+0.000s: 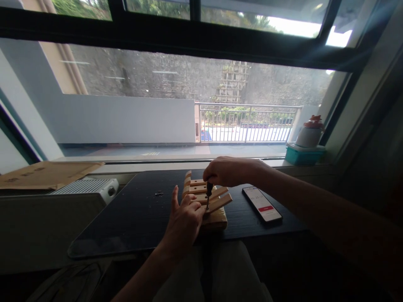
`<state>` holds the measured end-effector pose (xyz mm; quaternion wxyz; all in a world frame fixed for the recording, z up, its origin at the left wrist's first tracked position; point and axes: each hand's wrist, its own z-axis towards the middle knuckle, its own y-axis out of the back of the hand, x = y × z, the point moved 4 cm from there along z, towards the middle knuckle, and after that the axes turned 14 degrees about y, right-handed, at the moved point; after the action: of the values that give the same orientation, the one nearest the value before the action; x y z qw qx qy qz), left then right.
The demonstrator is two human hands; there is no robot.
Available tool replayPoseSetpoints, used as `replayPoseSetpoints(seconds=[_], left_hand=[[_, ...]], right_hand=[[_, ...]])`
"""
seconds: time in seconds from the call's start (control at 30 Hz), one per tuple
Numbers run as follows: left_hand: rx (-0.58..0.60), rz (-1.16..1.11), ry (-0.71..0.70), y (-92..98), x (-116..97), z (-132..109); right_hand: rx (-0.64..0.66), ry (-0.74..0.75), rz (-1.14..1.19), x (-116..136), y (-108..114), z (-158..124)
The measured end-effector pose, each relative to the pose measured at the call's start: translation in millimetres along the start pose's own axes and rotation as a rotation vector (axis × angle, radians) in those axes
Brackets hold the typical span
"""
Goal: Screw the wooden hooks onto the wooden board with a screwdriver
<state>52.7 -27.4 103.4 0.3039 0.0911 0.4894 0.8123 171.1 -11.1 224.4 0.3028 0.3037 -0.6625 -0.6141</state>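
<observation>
My right hand [220,171] is closed round the dark handle of a screwdriver [209,191]. The screwdriver stands nearly upright, its tip down at a wooden slat [220,203] near the front of a small wooden assembly. Several light wooden slats with dark holes, such as the back slat [198,182], make up this assembly. Two front slats slant up to the right. My left hand [186,214] grips the near left side of the wooden piece beside the screwdriver tip, with one finger raised. Under the slats lies a yellowish, wrapped-looking block [217,220].
A phone [262,204] with a lit screen lies on the dark table [132,218], right of the wood. Small screws or bits [159,193] lie to the left. Cardboard [47,173] rests over a white radiator [91,186]. A bottle [310,133] stands on a teal box [304,155].
</observation>
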Motion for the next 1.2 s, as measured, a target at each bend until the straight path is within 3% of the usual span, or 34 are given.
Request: replayPoseSetpoints(seconds=[0.4,0.83,1.2], left_hand=[[-0.007,0.018,-0.001,2.3,-2,0],[-0.022,0.006,-0.018,2.5,-2,0],[-0.006,0.022,-0.016,2.1,-2,0]], right_hand=[[-0.017,-0.114,0.035,-11,-8,-1],[-0.014,-0.037,0.061,-12,-6,-6],[-0.028,-0.126,0.052,-11,-8,-4]])
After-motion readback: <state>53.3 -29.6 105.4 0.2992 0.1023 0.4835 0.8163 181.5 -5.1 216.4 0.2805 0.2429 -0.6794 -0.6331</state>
